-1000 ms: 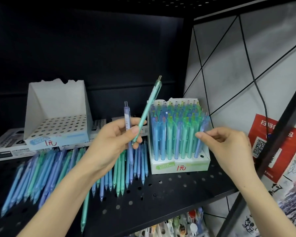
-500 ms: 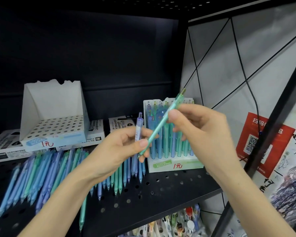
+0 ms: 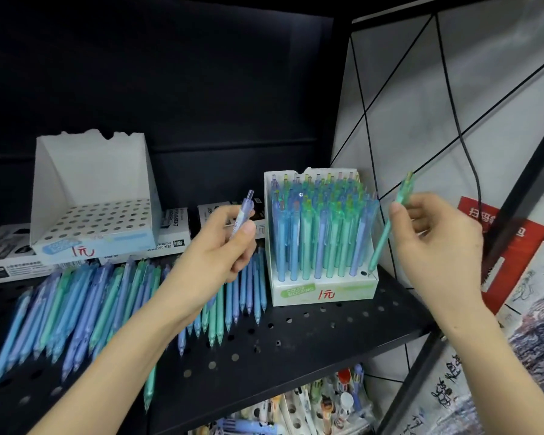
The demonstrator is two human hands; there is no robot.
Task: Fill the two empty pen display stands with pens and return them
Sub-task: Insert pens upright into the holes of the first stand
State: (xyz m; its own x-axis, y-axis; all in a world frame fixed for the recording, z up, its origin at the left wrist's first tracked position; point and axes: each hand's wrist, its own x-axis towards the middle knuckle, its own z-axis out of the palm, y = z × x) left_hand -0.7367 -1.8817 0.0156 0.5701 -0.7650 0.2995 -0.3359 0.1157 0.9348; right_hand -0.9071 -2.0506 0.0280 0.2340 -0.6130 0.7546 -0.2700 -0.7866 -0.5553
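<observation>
On the black perforated shelf, your right hand pinches a green pen between thumb and fingers. The pen is tilted, tip down, at the front right corner of the right stand — just beside the one open hole showing in its front row. Whether the tip touches the stand cannot be told. Every other hole in view there holds an upright pen, blue, green or lilac, packed close with the clips on top.

Your left hand is curled round a lilac pen, held upright with its push-button on top, just left of the right stand and above the loose pens. Those lie side by side on the shelf, tips toward you, in a wide row that runs under your left forearm and up to the right stand's left wall. One stray pen lies apart, near the shelf's front edge.

At the back left, the left stand — white card, blue front band, its tall back torn along the top — sits on flat boxes, and every hole in its deck is bare. Both stands carry a red handwritten price on the front.

Right of the shelf frame, a red poster hangs on the wall with a black cable dropping toward it. Below the shelf, more holders with mixed pens show.
</observation>
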